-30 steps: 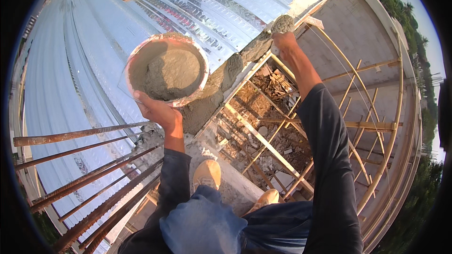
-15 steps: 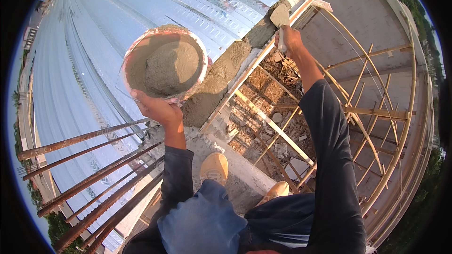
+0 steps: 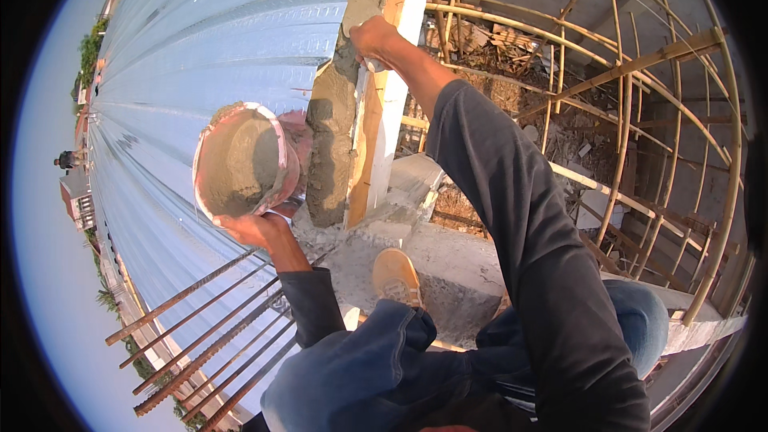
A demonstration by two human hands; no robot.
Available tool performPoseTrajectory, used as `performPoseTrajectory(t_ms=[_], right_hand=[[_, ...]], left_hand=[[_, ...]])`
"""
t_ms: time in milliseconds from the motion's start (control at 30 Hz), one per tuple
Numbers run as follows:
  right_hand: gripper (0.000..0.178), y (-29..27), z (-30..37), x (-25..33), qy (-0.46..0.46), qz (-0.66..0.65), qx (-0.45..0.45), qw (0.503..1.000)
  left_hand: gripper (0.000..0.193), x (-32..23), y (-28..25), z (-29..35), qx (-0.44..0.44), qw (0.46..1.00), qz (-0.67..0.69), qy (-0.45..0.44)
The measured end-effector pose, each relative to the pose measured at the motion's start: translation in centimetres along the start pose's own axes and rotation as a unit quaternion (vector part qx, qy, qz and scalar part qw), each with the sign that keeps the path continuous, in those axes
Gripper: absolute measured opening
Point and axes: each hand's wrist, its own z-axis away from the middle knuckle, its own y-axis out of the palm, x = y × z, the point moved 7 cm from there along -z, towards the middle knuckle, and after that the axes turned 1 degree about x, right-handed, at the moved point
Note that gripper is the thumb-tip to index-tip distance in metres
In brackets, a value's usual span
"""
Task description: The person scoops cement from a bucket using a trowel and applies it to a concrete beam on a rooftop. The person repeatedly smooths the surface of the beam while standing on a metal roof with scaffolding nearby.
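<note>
My left hand (image 3: 254, 229) is closed on the lower rim of a mortar-smeared bucket (image 3: 294, 156). The bucket tips toward me on the edge of the ribbed metal decking, with wet grey mortar (image 3: 238, 162) inside. Farther off, my right hand (image 3: 378, 40) is wrapped round the handle of a trowel (image 3: 361, 10). Its blade lies over a strip of mortar (image 3: 330, 116) that runs along the decking edge; my fist hides part of the tool. A timber form board (image 3: 371, 136) borders the strip on the right.
Several rusty rebars (image 3: 210, 352) stick out at lower left. Blue-grey metal decking (image 3: 184, 56) spreads to the left. Right of the board is a drop with rubble (image 3: 512, 52) and bamboo scaffolding (image 3: 624, 128). My shoe (image 3: 396, 274) rests on rough concrete (image 3: 456, 252).
My view has turned, so the decking edge now runs nearly straight away from me. The trowel blade has come down onto the mortar strip. My left hand still holds the bucket.
</note>
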Motion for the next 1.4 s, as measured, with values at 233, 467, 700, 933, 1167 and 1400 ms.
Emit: performPoseTrajectory(t_ms=[233, 467, 700, 933, 1167, 1400], right_hand=[[0.025, 1.9, 9.5, 2.8, -0.029, 0.016, -0.01, 0.999], [0.049, -2.4, 18.8, 4.2, -0.155, -0.025, -0.142, 0.977], [0.035, 1.7, 21.8, 15.0, -0.301, 0.323, 0.031, 0.896], [0.034, 9.2, 16.6, 15.9, -0.299, 0.473, 0.099, 0.823], [0.027, 13.1, 19.7, 16.4, -0.273, 0.32, 0.196, 0.886], [0.061, 13.1, 19.2, 15.2, -0.167, 0.187, 0.298, 0.921]], left_hand=[[0.07, -0.9, -3.2, -1.2, -0.011, 1.0, -0.024, -0.008], [0.063, -1.8, -2.5, -0.3, 0.021, 1.0, -0.004, 0.015], [0.043, -1.9, 0.3, 1.5, 0.052, 0.998, -0.035, 0.01], [0.037, -2.9, 2.9, 2.0, 0.048, 0.998, 0.021, 0.043], [0.041, -3.6, 4.1, 1.3, 0.003, 0.996, 0.088, 0.001], [0.059, -0.6, 0.0, 0.7, -0.002, 0.998, -0.032, -0.059]])
